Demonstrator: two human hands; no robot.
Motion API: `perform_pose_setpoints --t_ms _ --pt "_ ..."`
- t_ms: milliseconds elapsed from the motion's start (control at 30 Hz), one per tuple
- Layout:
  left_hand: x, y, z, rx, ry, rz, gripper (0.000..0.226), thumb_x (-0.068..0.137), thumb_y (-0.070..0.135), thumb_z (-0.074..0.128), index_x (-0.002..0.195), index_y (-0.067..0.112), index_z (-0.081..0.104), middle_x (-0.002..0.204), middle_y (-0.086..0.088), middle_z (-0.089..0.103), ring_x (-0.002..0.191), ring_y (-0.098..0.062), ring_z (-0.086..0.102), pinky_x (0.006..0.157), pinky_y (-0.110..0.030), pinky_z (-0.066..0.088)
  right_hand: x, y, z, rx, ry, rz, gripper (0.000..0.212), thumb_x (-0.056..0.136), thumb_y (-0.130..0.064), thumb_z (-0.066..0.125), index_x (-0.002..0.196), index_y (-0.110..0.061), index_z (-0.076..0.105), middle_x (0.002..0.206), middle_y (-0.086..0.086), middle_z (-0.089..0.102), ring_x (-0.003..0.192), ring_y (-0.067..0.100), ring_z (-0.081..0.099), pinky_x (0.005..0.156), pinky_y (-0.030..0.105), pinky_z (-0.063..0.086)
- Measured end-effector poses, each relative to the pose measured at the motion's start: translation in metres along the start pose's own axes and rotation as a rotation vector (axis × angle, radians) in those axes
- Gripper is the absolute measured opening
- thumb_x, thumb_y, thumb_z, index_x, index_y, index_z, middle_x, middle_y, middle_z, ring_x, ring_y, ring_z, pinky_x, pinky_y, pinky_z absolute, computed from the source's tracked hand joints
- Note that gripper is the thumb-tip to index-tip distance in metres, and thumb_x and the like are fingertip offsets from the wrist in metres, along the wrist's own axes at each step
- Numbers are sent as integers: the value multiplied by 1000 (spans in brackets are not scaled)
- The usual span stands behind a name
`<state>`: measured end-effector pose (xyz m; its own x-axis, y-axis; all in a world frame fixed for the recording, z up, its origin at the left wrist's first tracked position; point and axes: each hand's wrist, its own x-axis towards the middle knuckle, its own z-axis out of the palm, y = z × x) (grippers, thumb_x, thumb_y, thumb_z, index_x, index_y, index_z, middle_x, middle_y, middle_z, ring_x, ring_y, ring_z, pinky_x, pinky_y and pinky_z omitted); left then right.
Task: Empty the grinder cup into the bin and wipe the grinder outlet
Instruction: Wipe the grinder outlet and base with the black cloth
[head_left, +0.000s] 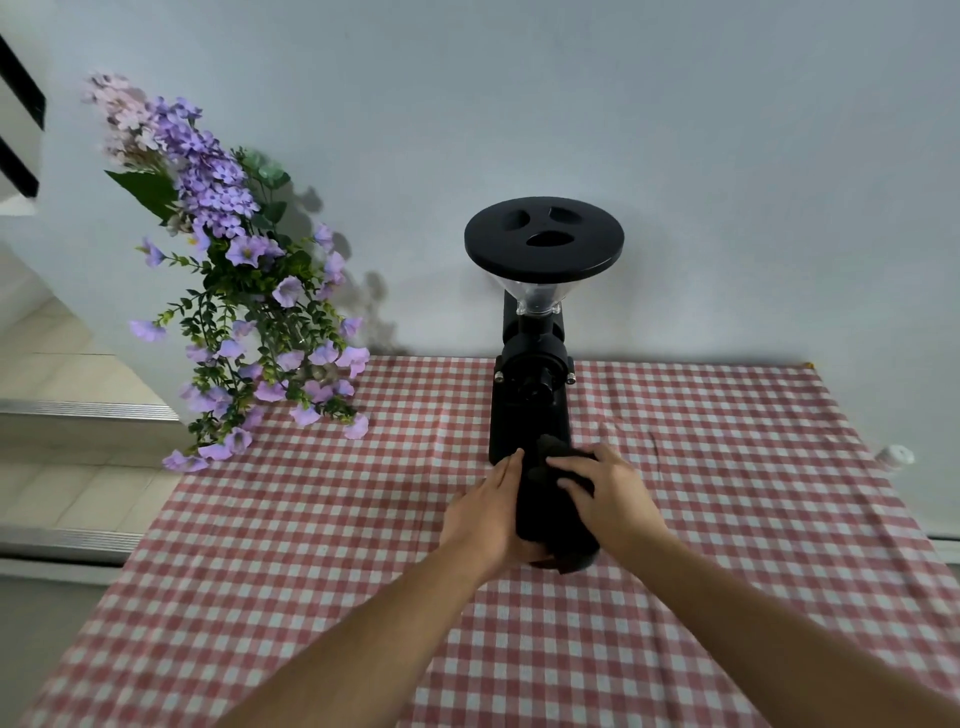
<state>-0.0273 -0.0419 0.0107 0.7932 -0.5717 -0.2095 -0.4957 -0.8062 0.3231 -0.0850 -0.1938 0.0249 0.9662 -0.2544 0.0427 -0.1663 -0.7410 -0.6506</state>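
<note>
Both bare forearms reach forward over the worktop (727, 519), which is covered by a red and white checked cloth. The left hand (485, 512) lies flat against the left side of a black cup (540, 512), fingers straight, steadying it. The right hand (605, 499) presses a dark cloth (553, 457) over the cup's top and right side, fingers curled around it. The cup stands at the foot of the black grinder (532, 374), touching its base. Behind, the grinder's clear funnel carries a round black lid (544, 239). A bunch of purple flowers (244, 291) stands at the far left near the wall.
</note>
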Motion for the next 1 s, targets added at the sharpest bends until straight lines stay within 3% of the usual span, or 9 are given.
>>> perform_pose_setpoints --t_ms 200,367,500,567,633,700,833,933,1000 --pt "-1 -4 5 7 34 27 116 73 51 78 155 27 0 162 8 15 131 -14 46 100 -41 47 -12 3 11 -242 -291 -184 57 93 -23 53 145 -26 30 154 -2 14 134 19 34 108 27 37" --pt "-1 -2 3 15 61 33 120 71 56 78 155 24 -1 160 8 20 136 -13 40 102 -40 46 4 15 1 -329 -260 -231 57 88 -15 61 139 -27 40 148 -2 27 124 18 45 101 28 45" --pt "-1 1 2 9 33 5 122 71 54 78 155 24 -4 161 7 18 134 -14 43 101 -42 46 1 3 1 -240 -148 -109 40 93 -13 50 131 -24 53 143 1 39 122 20 46 101 31 44" --pt "-1 1 1 -1 5 -11 122 71 54 78 155 26 -5 162 9 14 134 -14 42 103 -41 45 -12 -6 12 -272 -174 -241 40 91 -15 56 130 -22 54 143 5 40 126 25 43 106 35 40" --pt "-1 1 2 -8 -7 -22 123 70 57 78 155 26 -6 162 11 11 137 -13 39 103 -40 44 -14 -8 9 -389 -283 -360 46 87 -19 62 132 -24 51 145 4 37 130 25 38 110 38 36" --pt "0 0 4 -2 21 -8 124 69 60 77 155 26 -5 162 10 14 137 -13 39 102 -38 46 3 2 -7 -526 -338 -315 57 84 -22 66 136 -30 43 146 1 33 131 22 35 110 38 36" --pt "0 -1 5 6 62 17 122 70 61 76 155 23 -3 162 8 14 140 -13 34 105 -39 43 4 8 -10 -451 -236 -180 69 85 -19 64 142 -34 29 142 2 36 123 21 42 102 38 44" --pt "0 -2 5 39 35 6 124 69 65 74 155 26 -7 163 11 6 143 -11 28 108 -39 40 -23 -6 7 -410 -308 -285 71 90 -17 57 147 -33 17 143 1 34 126 20 39 104 34 40" --pt "0 -2 6 39 36 3 124 69 65 74 155 26 -7 163 11 8 143 -11 29 108 -40 40 -14 -2 -4 -487 -338 -286 79 86 -19 64 147 -31 15 144 -1 32 127 19 36 104 33 39"
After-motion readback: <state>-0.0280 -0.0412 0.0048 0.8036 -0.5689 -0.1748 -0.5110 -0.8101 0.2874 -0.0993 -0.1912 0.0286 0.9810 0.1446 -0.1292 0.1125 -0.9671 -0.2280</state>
